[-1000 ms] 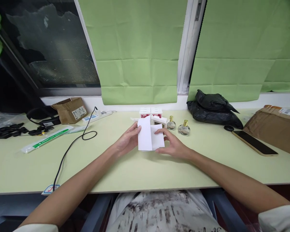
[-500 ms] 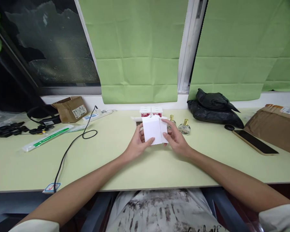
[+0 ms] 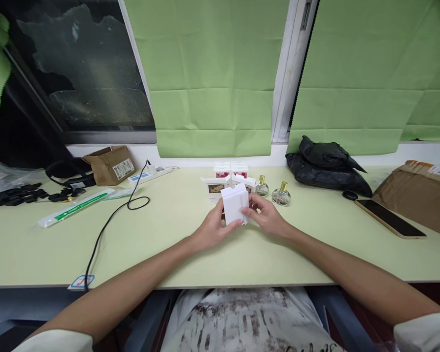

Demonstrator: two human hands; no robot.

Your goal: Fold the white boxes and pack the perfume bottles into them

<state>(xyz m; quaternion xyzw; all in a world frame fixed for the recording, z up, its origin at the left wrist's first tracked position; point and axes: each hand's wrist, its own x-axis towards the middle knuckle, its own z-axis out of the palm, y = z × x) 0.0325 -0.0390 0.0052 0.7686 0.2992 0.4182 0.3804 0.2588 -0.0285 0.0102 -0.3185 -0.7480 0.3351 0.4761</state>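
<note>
Two hands on one little white carton [image 3: 235,204], dead center of the frame, just above the pale green desk [image 3: 176,244]. The left hand [image 3: 214,229] cups it from the side and below, thumb pressed on the front face; the right hand [image 3: 266,216] pinches the right edge with its fingers curled round. So both are grasping the carton, neither is loose.

Progress-wise, I'd say it's about midway: the carton looks folded up into a box shape, but I can't tell if the top or bottom flaps are tucked. Just behind it sit four small boxes [image 3: 231,172] with red print, at least one flap open, and two gold-capped perfume bottles [image 3: 280,193] stand bare to the right of them. Looks like those bottles are yet to be boxed.
</note>
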